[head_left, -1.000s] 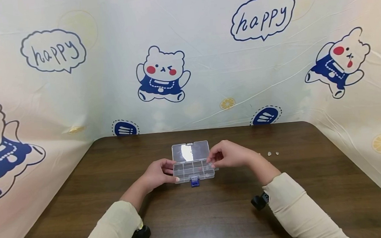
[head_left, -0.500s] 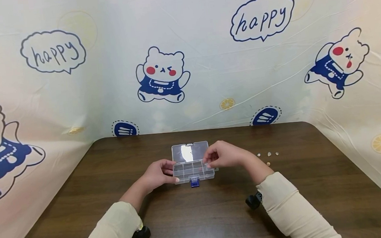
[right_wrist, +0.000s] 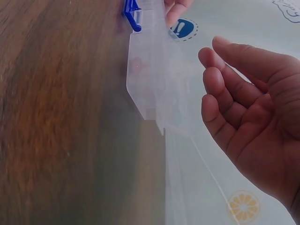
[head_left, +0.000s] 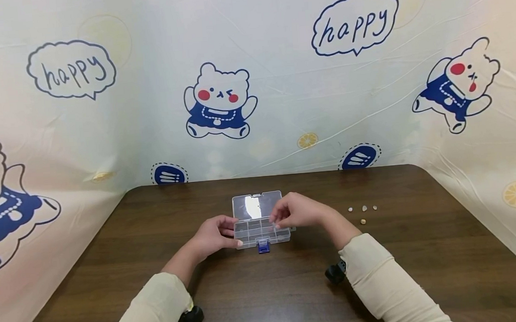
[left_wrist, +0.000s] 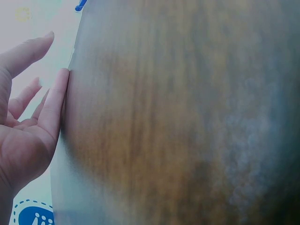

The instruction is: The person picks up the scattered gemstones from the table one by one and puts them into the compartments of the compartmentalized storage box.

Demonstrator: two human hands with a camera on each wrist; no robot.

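Note:
A clear plastic compartment box (head_left: 250, 244) lies on the table with its lid (head_left: 242, 208) raised at the back. At its front hangs a blue latch (head_left: 263, 247). My left hand (head_left: 214, 234) grips the box's left end, thumb at the front corner and fingers behind. Over the right-hand compartments hovers my right hand (head_left: 304, 210), fingers curled and pointing down. In the right wrist view, its thumb and index fingertips (right_wrist: 208, 56) come close together; I cannot tell whether something tiny is between them. A faint reddish spot (right_wrist: 137, 64) shows through the box wall.
Several small pale pebble-like pieces lie right of the box, among them a white one (head_left: 364, 208) and a yellowish one (head_left: 363, 221). Behind the brown wooden table (head_left: 266, 285) hangs a printed cloth (head_left: 281, 104) with cartoon bears.
My right hand has slid left over the box, from its right edge toward its middle, uncovering pale pieces on the table. The left hand and the box have stayed put.

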